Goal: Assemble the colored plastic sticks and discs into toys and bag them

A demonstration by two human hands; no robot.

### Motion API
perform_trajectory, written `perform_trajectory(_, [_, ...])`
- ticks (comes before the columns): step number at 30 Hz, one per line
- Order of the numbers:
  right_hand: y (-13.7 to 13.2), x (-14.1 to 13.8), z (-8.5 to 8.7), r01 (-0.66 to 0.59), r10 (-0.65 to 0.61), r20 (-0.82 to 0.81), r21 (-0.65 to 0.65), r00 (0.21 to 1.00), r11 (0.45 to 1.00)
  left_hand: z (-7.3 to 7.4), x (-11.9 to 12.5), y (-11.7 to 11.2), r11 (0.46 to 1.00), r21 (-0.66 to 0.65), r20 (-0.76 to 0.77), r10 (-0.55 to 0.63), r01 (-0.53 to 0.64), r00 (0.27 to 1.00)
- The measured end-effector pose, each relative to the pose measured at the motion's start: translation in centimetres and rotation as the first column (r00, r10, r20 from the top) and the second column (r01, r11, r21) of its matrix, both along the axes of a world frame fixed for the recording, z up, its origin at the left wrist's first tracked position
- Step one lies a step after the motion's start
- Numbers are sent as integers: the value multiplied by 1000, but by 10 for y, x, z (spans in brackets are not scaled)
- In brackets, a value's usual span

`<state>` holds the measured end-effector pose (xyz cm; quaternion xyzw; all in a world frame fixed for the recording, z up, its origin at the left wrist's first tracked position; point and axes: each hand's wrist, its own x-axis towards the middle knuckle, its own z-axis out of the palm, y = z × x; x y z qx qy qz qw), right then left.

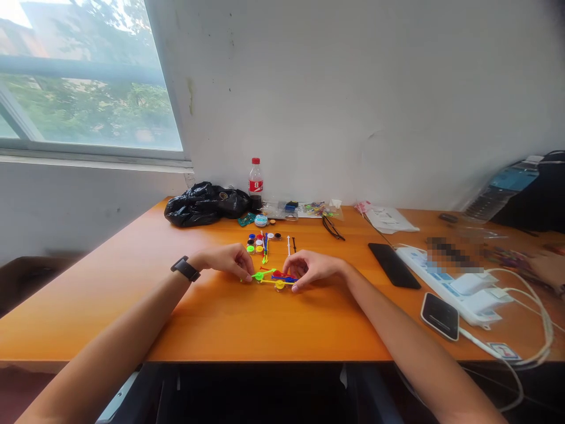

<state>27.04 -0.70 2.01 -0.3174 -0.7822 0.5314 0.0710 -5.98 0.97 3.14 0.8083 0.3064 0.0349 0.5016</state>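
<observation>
A small toy assembly of coloured plastic sticks and round connectors (270,277) lies on the orange table (132,306). My left hand (229,260), with a black watch on the wrist, pinches its green connector at the left end. My right hand (311,268) has its fingers curled on the red and blue pieces at the right end, by a yellow connector. Just behind them lie several loose coloured connectors and sticks (263,241).
A black plastic bag (200,203), a cola bottle (255,179) and clear packets of parts (304,209) stand by the wall. Right: a black phone (394,265), a white power strip (459,285), a second phone (440,315) on a cable, papers, another person's hand (549,268).
</observation>
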Motion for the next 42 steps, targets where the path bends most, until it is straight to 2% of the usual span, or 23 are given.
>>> perform_trajectory(5, [1,0,-1,4,-4,8,0,1000,1000,-1,5,-2,999,47,64,-3,0,998])
perform_trajectory(11, [2,0,-3,23,-23,8,-21,1000,999,-5,14,-6,994,59,107,82,-88,991])
perform_trajectory(19, [2,0,-1,39,-37,25,-74,999,996,-7,14,-4,996,75,137,28,-38,990])
perform_trajectory(30, [5,1,-4,33,-31,39,-57,999,998,-3,11,-5,989,151,100,-9,-6,995])
perform_trajectory(33, [4,1,-3,29,-26,37,-59,999,998,-1,16,-9,938,322,166,81,-132,983])
perform_trajectory(36, [3,1,-3,17,-16,14,-56,1000,998,0,25,-19,817,523,287,98,-242,953])
perform_trajectory(38, [2,0,-2,19,-19,0,-34,1000,999,-1,32,-26,795,575,269,38,-193,962])
perform_trajectory(42, [-2,-6,-1,42,-43,11,61,999,997,-7,39,-35,818,569,158,-4,-88,987])
